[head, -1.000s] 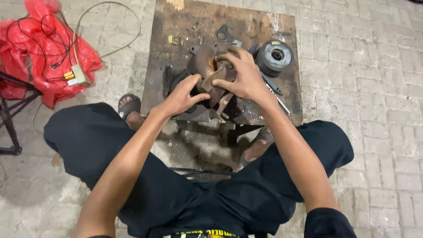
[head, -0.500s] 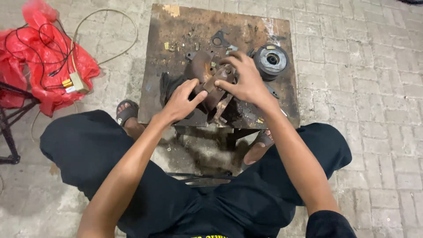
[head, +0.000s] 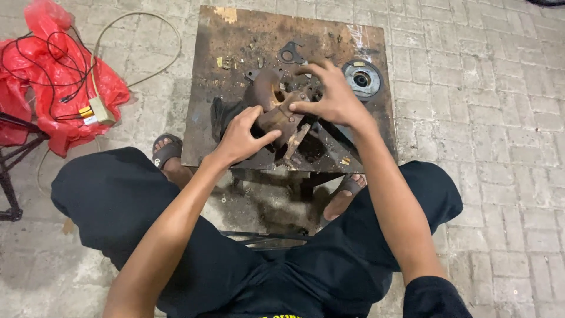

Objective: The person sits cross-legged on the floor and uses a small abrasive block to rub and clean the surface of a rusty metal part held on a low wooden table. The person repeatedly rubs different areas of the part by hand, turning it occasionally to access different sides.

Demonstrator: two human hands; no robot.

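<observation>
Seen from above: left hand (head: 240,136) clamped on near end of rusty brown cast-metal housing w/ round opening (head: 276,106), at centre of stained, rust-dark square metal work table (head: 235,41). Right hand (head: 332,97) resting on housing's far side, thumb pressing it, fingers spread. Round grey ribbed metal disc (head: 362,78) near table's right edge; flat dark gasket (head: 290,54) toward far edge.

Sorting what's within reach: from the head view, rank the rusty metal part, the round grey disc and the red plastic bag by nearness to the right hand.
1. Rusty metal part: under the right hand, touched.
2. Round grey disc: just right of it.
3. Red plastic bag: far left, on the floor.
</observation>
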